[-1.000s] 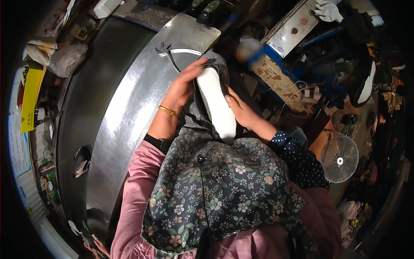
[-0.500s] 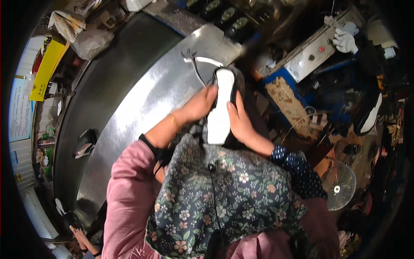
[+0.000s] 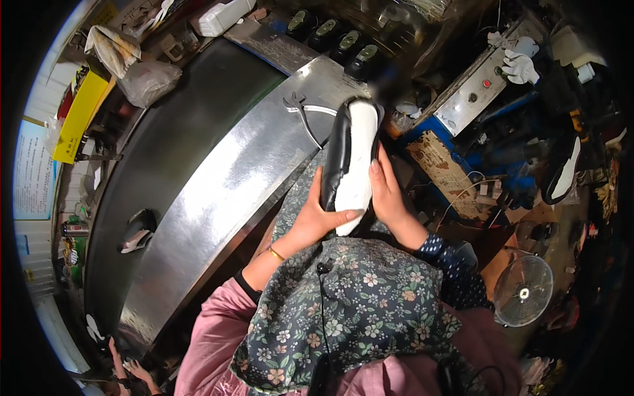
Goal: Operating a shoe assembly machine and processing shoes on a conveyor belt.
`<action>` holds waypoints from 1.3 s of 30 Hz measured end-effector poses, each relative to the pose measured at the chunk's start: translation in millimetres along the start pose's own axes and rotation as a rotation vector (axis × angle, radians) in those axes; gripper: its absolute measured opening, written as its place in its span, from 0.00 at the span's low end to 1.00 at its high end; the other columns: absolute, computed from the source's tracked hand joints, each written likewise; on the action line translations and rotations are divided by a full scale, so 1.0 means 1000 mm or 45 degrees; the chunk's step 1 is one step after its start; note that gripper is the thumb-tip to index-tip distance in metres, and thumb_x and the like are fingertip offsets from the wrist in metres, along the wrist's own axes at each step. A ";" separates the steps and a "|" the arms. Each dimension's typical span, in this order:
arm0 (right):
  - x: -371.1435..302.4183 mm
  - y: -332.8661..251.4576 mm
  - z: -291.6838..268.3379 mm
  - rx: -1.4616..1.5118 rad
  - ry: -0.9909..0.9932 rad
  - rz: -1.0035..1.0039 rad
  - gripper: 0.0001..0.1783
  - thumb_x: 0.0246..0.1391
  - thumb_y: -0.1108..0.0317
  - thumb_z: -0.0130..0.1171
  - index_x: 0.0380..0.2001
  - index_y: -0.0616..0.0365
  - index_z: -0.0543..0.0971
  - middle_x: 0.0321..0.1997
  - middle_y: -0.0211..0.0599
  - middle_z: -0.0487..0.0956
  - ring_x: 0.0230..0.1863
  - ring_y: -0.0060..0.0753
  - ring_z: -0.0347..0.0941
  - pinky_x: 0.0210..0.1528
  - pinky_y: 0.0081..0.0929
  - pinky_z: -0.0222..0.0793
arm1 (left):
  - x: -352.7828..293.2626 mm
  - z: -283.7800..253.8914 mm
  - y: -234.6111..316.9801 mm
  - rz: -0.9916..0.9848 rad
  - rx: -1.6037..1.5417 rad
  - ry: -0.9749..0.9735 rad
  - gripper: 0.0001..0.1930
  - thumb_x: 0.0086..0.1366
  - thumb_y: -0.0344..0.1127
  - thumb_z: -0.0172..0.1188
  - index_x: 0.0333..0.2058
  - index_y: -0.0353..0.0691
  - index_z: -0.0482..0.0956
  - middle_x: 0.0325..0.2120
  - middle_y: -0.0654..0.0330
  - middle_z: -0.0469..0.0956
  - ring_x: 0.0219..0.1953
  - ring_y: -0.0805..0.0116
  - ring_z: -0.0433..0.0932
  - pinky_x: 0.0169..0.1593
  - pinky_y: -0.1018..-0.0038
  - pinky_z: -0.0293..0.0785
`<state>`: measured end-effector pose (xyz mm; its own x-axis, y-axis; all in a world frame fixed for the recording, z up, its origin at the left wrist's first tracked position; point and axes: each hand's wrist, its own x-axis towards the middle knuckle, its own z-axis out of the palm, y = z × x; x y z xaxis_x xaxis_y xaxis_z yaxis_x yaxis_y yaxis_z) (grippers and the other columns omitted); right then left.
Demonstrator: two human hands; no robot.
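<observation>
Shoe (image 3: 353, 165) at frame centre, gripped between left hand (image 3: 318, 219) and right hand (image 3: 393, 199) — pincers (image 3: 295, 104) on metal ledge (image 3: 221, 178), upper centre; fan (image 3: 524, 294) lower right.

Bench (image 3: 224, 181) L, fan (image 3: 524, 292) R, shoe (image 3: 357, 165) btwn.

Passage is free over the middle of the shiny curved metal bench (image 3: 221, 175); open metal pliers (image 3: 300, 107) obstruct its far end, a black shoe with a white underside (image 3: 360, 148) its far right corner.
</observation>
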<state>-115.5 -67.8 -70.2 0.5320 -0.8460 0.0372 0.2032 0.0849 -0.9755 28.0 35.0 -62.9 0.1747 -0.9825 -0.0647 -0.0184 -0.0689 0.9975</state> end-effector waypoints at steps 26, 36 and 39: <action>-0.030 -0.224 -0.273 -1.719 1.087 -0.643 0.50 0.30 0.63 0.72 0.63 0.55 0.68 0.71 0.51 0.57 0.68 0.50 0.59 0.69 0.40 0.53 | 0.035 -0.001 0.029 -0.117 -0.281 -0.182 0.18 0.68 0.25 0.56 0.55 0.27 0.70 0.51 0.50 0.77 0.54 0.66 0.75 0.60 0.73 0.69; 0.000 -0.103 -0.030 -0.800 -0.270 -0.673 0.61 0.45 0.52 0.73 0.72 0.52 0.44 0.75 0.59 0.39 0.75 0.55 0.43 0.71 0.46 0.48 | 0.070 -0.013 0.037 -0.010 -1.160 0.200 0.41 0.66 0.71 0.38 0.64 0.43 0.62 0.58 0.54 0.70 0.57 0.57 0.72 0.60 0.60 0.70; 0.027 -0.100 -0.045 0.322 -0.608 0.200 0.57 0.54 0.38 0.59 0.72 0.58 0.43 0.71 0.53 0.56 0.62 0.41 0.67 0.60 0.40 0.67 | 0.048 -0.054 0.040 0.025 -0.525 0.091 0.34 0.63 0.60 0.58 0.58 0.39 0.67 0.50 0.57 0.75 0.51 0.64 0.75 0.55 0.65 0.72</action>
<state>-158.5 -122.3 18.4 0.8729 -0.4857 0.0471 0.2510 0.3642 -0.8968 88.9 -5.3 -24.0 0.2464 -0.9675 -0.0574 0.3705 0.0393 0.9280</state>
